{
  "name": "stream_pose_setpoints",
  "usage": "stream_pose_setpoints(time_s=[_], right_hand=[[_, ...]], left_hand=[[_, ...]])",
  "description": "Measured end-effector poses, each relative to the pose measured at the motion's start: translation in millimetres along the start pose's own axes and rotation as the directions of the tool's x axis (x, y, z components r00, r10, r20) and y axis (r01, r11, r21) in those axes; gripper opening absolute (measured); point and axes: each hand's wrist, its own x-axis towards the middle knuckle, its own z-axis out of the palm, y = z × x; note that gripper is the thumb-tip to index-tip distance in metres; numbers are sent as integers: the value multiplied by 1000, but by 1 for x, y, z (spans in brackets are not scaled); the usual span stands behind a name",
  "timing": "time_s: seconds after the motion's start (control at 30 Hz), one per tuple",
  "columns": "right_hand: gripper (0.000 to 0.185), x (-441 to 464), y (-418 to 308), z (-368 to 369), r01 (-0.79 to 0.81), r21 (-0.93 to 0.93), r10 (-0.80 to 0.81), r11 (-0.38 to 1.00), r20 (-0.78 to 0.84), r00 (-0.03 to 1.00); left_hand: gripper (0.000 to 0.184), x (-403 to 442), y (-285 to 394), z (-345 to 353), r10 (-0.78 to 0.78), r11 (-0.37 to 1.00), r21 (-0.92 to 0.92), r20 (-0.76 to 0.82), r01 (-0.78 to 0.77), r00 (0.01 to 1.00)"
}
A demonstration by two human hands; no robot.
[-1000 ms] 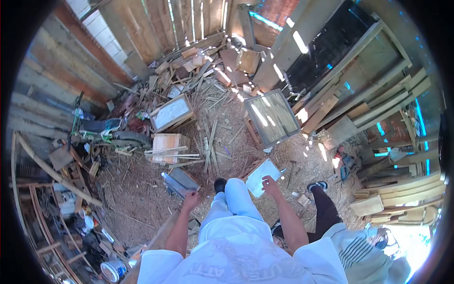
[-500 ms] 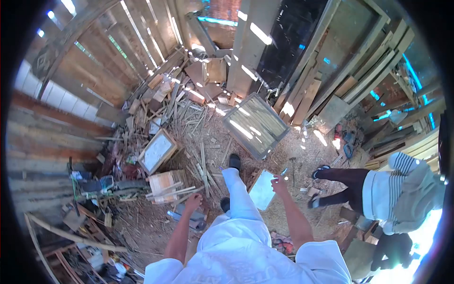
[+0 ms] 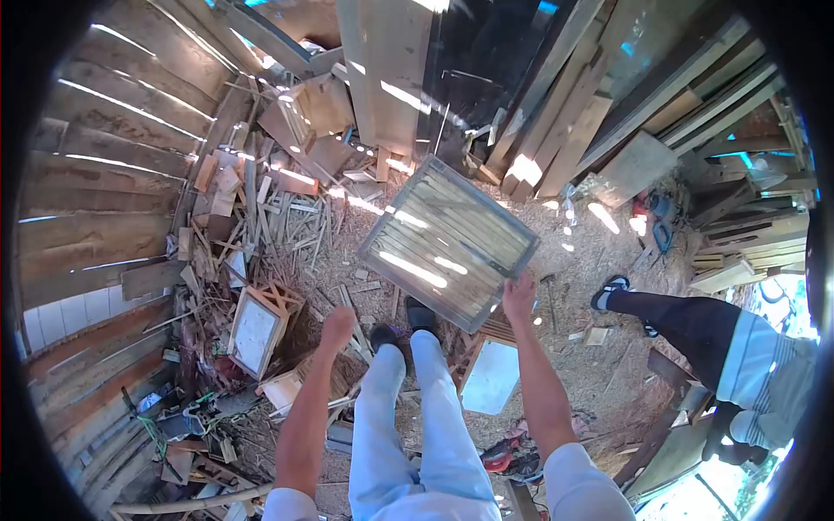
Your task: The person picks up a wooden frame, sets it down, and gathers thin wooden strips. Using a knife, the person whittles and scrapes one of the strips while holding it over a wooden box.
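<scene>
My left hand (image 3: pixel 337 329) is closed in a fist over the floor, left of my feet, and whatever may be inside it is hidden. My right hand (image 3: pixel 519 296) is at the lower right edge of a framed slatted wooden panel (image 3: pixel 452 245). Its fingers look curled; I cannot make out what is in them, or whether they touch the frame. Below that hand sits a small wooden-framed piece with a pale top (image 3: pixel 492 375), partly under the panel's near corner.
Wood scraps (image 3: pixel 291 221) heap up at the left. Another pale-topped wooden piece (image 3: pixel 257 333) stands there. Long planks (image 3: pixel 643 108) lean at the back right. A person in dark trousers (image 3: pixel 673 334) stands at the right. A blue-handled tool (image 3: pixel 663 237) lies on the shavings.
My view has moved forward, bringing the slatted panel closer. My feet are now side by side near it. My right hand has come up to its edge; the person at the right has shifted.
</scene>
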Motion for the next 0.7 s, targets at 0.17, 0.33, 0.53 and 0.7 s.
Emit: stream_pose_setpoints(time_s=[0.17, 0.33, 0.53, 0.7], right_hand=[[66, 40, 55, 78, -321, 493, 421, 809, -104, 901], [68, 50, 74, 95, -532, 804, 404, 268, 407, 819], [61, 37, 50, 86, -465, 819, 383, 337, 331, 862], [52, 28, 45, 94, -365, 867, 300, 338, 269, 915]], left_hand=[[39, 148, 47, -29, -250, 894, -438, -310, 95, 917], [51, 229, 43, -6, -163, 962, -263, -342, 72, 926], [46, 232, 48, -6, -251, 840, -518, -112, 159, 962], [43, 209, 21, -18, -249, 824, -547, -112, 149, 962]])
